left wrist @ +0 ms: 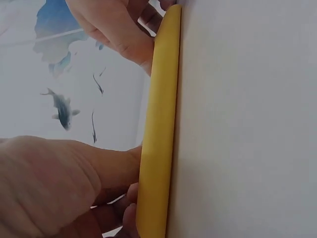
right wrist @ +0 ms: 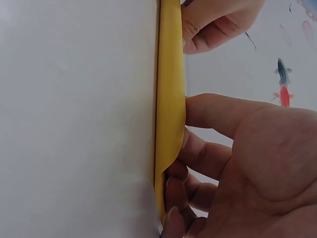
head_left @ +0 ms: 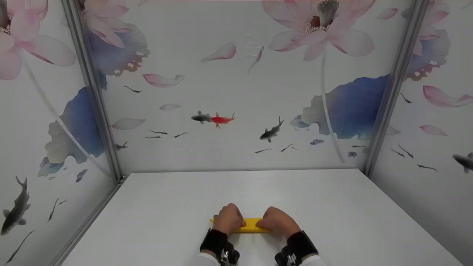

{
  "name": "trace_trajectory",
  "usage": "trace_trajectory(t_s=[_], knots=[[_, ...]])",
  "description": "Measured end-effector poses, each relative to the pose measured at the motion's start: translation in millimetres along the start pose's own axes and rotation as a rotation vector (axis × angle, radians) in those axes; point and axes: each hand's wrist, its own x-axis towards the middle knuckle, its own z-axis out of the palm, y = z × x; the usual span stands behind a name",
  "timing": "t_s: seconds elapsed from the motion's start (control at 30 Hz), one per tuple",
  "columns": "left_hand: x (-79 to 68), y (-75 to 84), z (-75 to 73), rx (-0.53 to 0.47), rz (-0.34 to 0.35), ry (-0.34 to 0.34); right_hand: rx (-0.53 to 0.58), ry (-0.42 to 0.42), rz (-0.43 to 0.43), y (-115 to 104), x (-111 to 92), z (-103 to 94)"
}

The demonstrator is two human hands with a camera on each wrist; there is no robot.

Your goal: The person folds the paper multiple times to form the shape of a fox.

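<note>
The curled left hand (head_left: 228,218) and curled right hand (head_left: 279,221) both pinch a long, yellow, folded, paper-like strip (head_left: 252,226). It stretches crosswise between them, lower centre of the head view.

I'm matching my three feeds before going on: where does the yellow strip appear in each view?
Head: the yellow strip lies crosswise, low and just right of centre, held by the left hand and right hand.
Left wrist: near-vertical through the middle, running off the bottom edge.
Right wrist: near-vertical through the middle, from the top edge.
Shared landmark: white tabletop, right of the strip in left wrist, left of it in right wrist.
</note>
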Motion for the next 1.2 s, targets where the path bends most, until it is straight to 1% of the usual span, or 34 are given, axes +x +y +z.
trace_trajectory(t_s=[0.1, 0.17, 0.27, 0.4, 0.6, 0.7, 0.8, 0.93, 1.2], knots=[[-3.3, 3.7, -1.6, -0.017, 0.048, -0.061, 0.004, -0.004, -0.003, 0.1, -1.2, 0.6], [-2.2, 3.3, -2.1, -0.023, 0.040, -0.104, 0.011, -0.007, -0.005, 0.5, -1.7, 1.0], [-0.1, 0.9, -1.8, -0.026, 0.030, -0.133, 0.012, -0.013, -0.002, 0.6, -2.2, 1.2], [0.4, -1.0, -1.5, -0.033, 0.032, -0.148, -0.002, -0.014, -0.003, 0.6, -2.7, 1.8], [-0.9, 0.3, -1.0, -0.032, 0.034, -0.165, -0.006, -0.023, 0.007, 1.1, -3.7, 0.7], [0.4, 0.3, -0.4, -0.023, 0.032, -0.168, -0.027, -0.019, -0.012, 1.3, -3.8, -0.7], [1.0, 0.5, -1.5, -0.009, 0.048, -0.165, -0.051, -0.013, -0.044, 1.6, -3.3, -2.6], [0.4, 1.6, -4.7, -0.021, 0.060, -0.164, -0.065, -0.004, -0.067, 1.9, -1.4, -4.5], [1.2, 1.1, -4.4, -0.042, 0.027, -0.187, -0.061, -0.021, -0.063, 4.5, -1.3, -5.6]])
